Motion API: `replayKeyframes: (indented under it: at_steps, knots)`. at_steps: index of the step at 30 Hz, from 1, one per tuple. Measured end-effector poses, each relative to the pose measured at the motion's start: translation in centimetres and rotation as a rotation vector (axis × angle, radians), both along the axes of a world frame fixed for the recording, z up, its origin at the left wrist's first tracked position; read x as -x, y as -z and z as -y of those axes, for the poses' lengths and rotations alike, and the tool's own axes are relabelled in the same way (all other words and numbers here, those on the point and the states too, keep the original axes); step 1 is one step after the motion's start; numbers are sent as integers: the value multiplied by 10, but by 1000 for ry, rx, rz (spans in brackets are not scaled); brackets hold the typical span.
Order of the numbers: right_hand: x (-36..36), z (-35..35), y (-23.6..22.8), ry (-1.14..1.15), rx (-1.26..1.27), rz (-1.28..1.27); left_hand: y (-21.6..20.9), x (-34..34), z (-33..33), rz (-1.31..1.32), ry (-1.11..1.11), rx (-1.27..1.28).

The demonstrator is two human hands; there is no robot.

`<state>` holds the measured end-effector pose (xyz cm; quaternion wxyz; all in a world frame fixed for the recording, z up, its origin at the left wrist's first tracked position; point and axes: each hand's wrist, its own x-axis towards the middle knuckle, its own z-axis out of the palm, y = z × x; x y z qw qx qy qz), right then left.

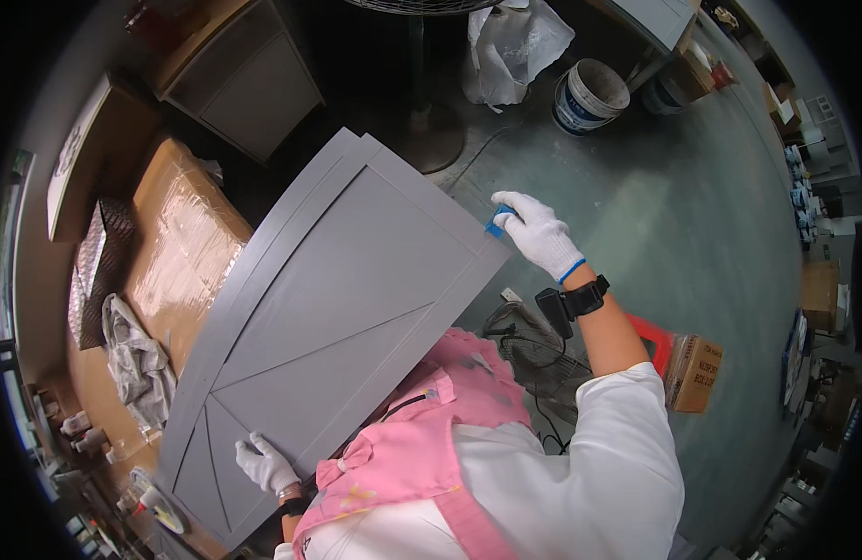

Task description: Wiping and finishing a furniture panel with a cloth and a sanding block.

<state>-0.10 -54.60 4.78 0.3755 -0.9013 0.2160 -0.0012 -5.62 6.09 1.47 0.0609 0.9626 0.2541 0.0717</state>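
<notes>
A large grey panel [347,271] with grooved diagonal lines and a raised border lies slanted in front of me, with another grey panel edge showing beneath it. My right hand [535,233], in a white knitted glove with a blue cuff edge, is closed on a small blue pad [499,220] at the panel's far right corner. What the pad is made of is hard to make out. Near the panel's lower left end, my left hand [267,464], also gloved in white, rests on the surface with its fingers stretched out and nothing in them.
Left of the panel is a wrapped cardboard sheet [183,215] with a crumpled grey cloth [137,364]. A white bucket [591,97], a white plastic bag [515,51] and a fan stand [426,140] are beyond. To my right sit a cardboard box [697,375] and loose cables [533,353].
</notes>
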Motion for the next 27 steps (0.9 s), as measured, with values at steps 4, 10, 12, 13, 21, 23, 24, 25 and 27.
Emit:
replayKeyframes:
  at_steps: [4, 10, 12, 13, 21, 23, 24, 25, 27]
  knots:
    - [45, 4, 4, 185, -275, -46, -1, -2, -2, -28, 10, 23]
    - [72, -6, 25, 409, -296, 13, 3, -2, -12, -54, 38, -16]
    - [72, -15, 41, 497, -449, 129, 3, -1, -14, -57, 30, -16]
    - [73, -20, 52, 540, -526, 188, 3, -1, -14, -60, 31, -6]
    - [74, -40, 51, 738, -707, 160, 4, -1, -18, -74, 30, 42]
    - [77, -36, 74, 763, -900, 338, 2, -3, -15, -79, 27, 62]
    - [75, -38, 74, 768, -998, 420, 0, -1, -13, -85, 18, 70]
    - [75, -38, 73, 756, -923, 346, 1, -1, -14, -89, 26, 62]
    - [75, -38, 66, 725, -769, 199, 2, -2, -18, -99, 40, 48]
